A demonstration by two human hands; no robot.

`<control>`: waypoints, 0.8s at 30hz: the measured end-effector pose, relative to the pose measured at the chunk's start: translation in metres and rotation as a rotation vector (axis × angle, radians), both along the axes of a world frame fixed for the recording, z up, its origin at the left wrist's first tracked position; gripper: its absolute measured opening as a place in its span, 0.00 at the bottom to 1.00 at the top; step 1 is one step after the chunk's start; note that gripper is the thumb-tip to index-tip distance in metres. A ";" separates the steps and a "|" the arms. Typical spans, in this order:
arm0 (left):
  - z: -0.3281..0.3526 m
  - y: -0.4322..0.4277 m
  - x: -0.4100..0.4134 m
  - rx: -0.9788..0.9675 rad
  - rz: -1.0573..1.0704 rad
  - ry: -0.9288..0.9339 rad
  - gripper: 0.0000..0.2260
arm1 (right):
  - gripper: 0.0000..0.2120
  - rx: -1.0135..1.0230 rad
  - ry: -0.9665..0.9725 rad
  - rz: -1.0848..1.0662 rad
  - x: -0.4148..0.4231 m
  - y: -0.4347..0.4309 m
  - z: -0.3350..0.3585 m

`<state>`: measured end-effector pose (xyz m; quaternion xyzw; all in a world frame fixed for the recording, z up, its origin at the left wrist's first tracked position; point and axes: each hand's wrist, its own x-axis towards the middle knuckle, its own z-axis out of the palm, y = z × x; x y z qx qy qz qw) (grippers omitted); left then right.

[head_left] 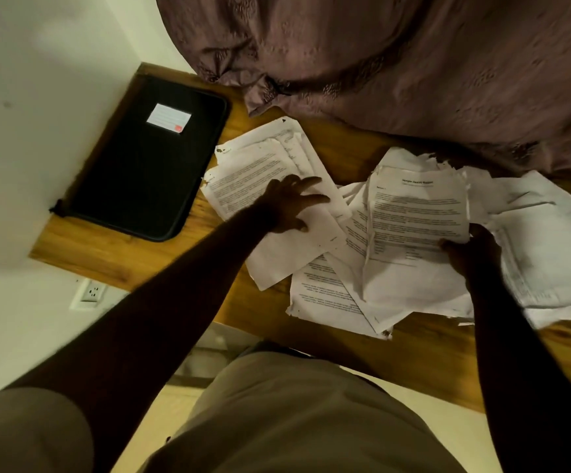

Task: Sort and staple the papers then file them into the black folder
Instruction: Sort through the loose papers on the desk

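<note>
– Over at the right of the desk, the right hand (471, 254) pinches a printed sheet (417, 213) by its lower corner, thumb on top, far end lifted off the heap. It might be two sheets; the light is too dim to say.

– And the other hand?

– The left hand (290, 206) is flat, fingers spread, pressing on the stack (253, 179) just beside the folder (140, 172). It grips nothing.

– Where's the trouble, then?

– Those corners are ragged. A one-corner pinch on thin paper could tear it if the sheet snags. The stack under the left palm is fanned and skewed, so a shove could slide the top pages askew and mix the sets.

– And the loose pile (533, 254)?

– It sprawls from the middle to the right, and its nearest sheets hang over the front edge. One nudge from a forearm and I reckon they go to the floor.

– Folder ready?

– It's lying closed at the far left corner, white label (169, 122) up, apart from the stack. No stapler in view.

– What about the surface?

– The desk (430, 353) is a narrow plank of glossy wood, slick enough, I'd judge, for paper to skate.

– And the room?

– Brown cloth (413, 63) drapes over the back edge and touches the far papers, so it could drag them. A white wall (38, 97) stands on the left with a socket (89, 293) below desk level.
</note>
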<state>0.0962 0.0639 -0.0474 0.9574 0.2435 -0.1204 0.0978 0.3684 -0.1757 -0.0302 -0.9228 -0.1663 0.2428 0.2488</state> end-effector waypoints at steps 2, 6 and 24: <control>0.002 0.001 0.008 -0.001 -0.048 0.060 0.33 | 0.28 -0.020 -0.002 -0.001 -0.002 0.003 0.001; 0.015 0.001 0.023 0.002 -0.059 0.082 0.28 | 0.28 -0.070 -0.022 0.028 -0.002 0.001 0.004; 0.001 -0.025 -0.014 0.084 0.619 -0.502 0.23 | 0.24 0.062 -0.031 0.536 -0.129 0.105 0.016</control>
